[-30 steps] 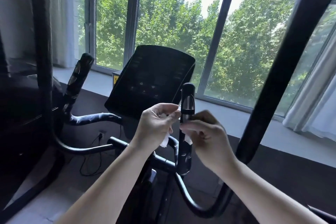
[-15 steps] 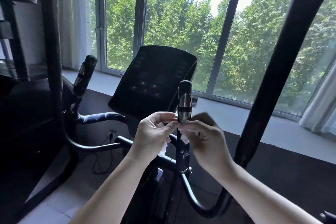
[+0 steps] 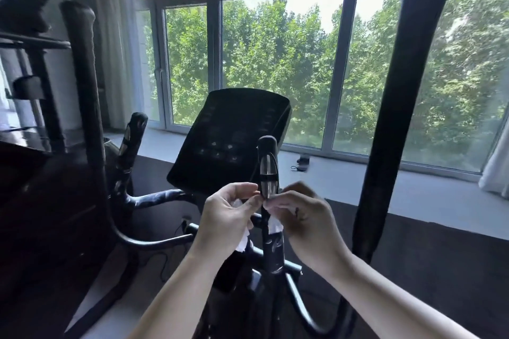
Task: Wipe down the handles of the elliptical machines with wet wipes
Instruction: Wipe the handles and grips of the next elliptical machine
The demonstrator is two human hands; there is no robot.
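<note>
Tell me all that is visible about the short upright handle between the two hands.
The handle is a short black post that stands nearly upright in front of the dark console. Its top is rounded, and a shiny metal plate is set in its front. Lower down, its surface looks mottled, and it joins the machine's frame. The left hand and the right hand hold a white wipe against its middle from both sides. Whether the wipe goes fully around it cannot be seen.

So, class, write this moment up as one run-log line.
step: wiping right inner handle | left hand: pinches wet wipe | right hand: pinches wipe | wipe: wrapped round handle below metal sensor | left inner handle: untouched
</note>
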